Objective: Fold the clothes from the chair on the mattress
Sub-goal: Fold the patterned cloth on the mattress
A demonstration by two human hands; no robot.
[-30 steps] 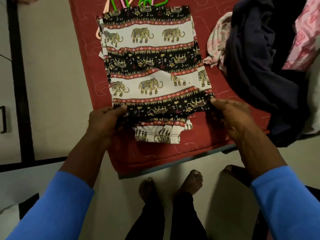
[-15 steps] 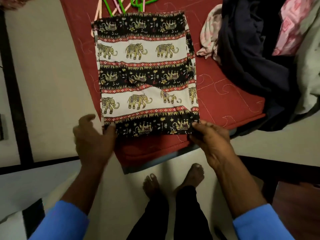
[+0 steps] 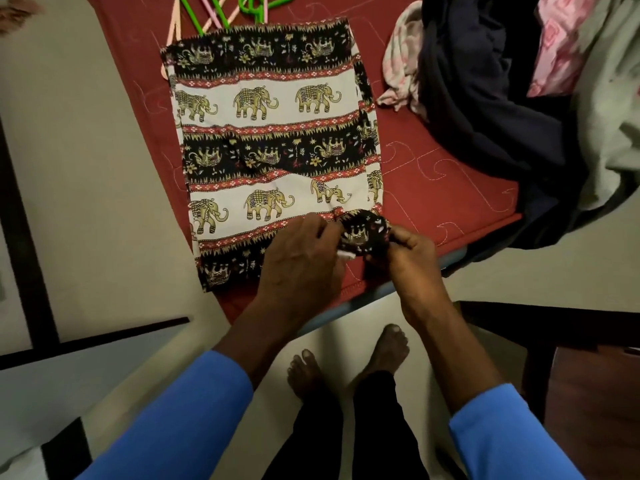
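**Both hands converge on 1 corner of the trousers**

The red mattress (image 3: 433,188) carries the elephant-print trousers (image 3: 273,133), which lie folded into a flat rectangle near its front edge. The unfolded pile of clothes (image 3: 485,98) sits to the right of the trousers, and the hangers (image 3: 221,15) lie beyond their far edge. Half a second ago the hands held the 2 near corners of the trousers, well apart. Now the left hand (image 3: 301,261) has crossed over to join the right hand (image 3: 405,254) at the near right corner (image 3: 363,233), which is lifted and bunched. The right hand pinches that corner; whether the left fingers grip it I cannot tell. This looks like tidying a stray layer before the next fold.
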